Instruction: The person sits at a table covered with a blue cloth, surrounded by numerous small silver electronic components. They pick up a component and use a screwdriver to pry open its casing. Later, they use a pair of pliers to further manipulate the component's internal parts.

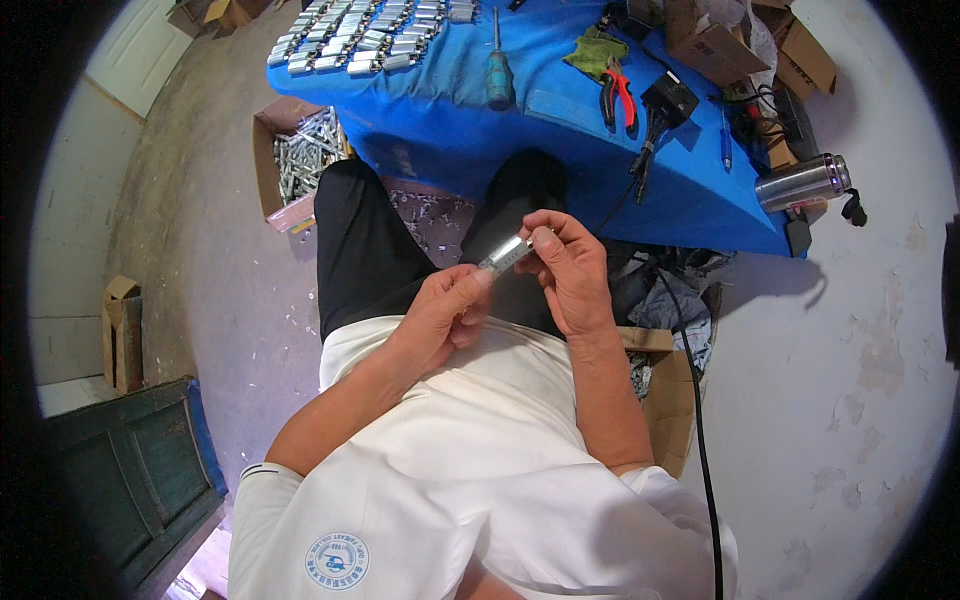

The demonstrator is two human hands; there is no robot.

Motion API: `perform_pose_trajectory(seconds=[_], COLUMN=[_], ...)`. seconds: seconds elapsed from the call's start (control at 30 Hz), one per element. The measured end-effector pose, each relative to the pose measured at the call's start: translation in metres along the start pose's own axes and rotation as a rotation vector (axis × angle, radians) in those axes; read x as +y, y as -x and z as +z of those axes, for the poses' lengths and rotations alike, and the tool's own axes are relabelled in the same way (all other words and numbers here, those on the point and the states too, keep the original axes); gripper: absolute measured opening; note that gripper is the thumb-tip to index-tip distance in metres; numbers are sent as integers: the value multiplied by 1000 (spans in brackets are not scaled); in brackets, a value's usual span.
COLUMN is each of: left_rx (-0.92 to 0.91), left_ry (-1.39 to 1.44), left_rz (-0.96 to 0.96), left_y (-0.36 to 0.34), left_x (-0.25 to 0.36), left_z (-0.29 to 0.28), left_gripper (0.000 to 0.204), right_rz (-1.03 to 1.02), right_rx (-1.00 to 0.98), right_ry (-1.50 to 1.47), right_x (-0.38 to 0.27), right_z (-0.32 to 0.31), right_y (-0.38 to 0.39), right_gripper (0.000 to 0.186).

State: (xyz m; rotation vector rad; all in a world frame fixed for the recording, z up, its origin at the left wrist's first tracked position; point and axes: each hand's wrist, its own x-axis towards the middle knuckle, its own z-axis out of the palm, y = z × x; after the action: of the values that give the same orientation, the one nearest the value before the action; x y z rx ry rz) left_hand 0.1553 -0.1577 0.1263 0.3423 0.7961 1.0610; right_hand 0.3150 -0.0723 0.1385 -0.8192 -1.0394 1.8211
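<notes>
Seated worker | left hand [437, 312] and right hand [572, 270] both closed on small metal cylinder [506, 253], held over lap, close for viewing | matching pieces rowed on blue tabletop [560, 120], more in box [300, 160].

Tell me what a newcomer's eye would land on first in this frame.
First, the small silver metal cylinder pinched between the left hand and the right hand, above the lap at centre. Next, the bright blue cloth-covered table ahead, with rows of shiny metal pieces at its far left and red-handled pliers near the middle. A cardboard box of metal parts sits on the floor beside it.
</notes>
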Motion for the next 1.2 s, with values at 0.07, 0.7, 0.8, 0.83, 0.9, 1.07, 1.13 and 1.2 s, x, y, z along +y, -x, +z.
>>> perform_pose_trajectory(seconds=[0.07, 0.7, 0.8, 0.83, 0.9, 1.07, 1.13, 1.2], left_rx=[-6, 5, -15, -22, -54, -70, -62, -99], left_ry=[-16, 176, 179, 180, 189, 192, 198, 195], left_rz=[2, -231, -218, -211, -219, -235, -254, -236], left_y=[-1, -1, 0, 0, -1, -2, -2, -2], left_x=[0, 5, 5, 5, 3, 2, 2, 1], left_z=[1, 2, 2, 2, -2, -5, -4, -5], left_gripper=[37, 47, 47, 47, 46, 47, 49, 50], right_rz=[13, 84, 100, 103, 105, 104, 105, 117], right_rx=[12, 80, 104, 112, 127, 126, 133, 122], right_ry=[16, 50, 31, 17, -15, -54, -60, -34], right_x=[0, 4, 5, 6, 7, 11, 12, 10], right_z=[-1, 0, -1, 0, 1, 0, 1, 4], right_y=[0, -1, -1, -1, -1, 0, -1, 0], right_gripper=[21, 22, 22, 22, 23, 23, 23, 23])
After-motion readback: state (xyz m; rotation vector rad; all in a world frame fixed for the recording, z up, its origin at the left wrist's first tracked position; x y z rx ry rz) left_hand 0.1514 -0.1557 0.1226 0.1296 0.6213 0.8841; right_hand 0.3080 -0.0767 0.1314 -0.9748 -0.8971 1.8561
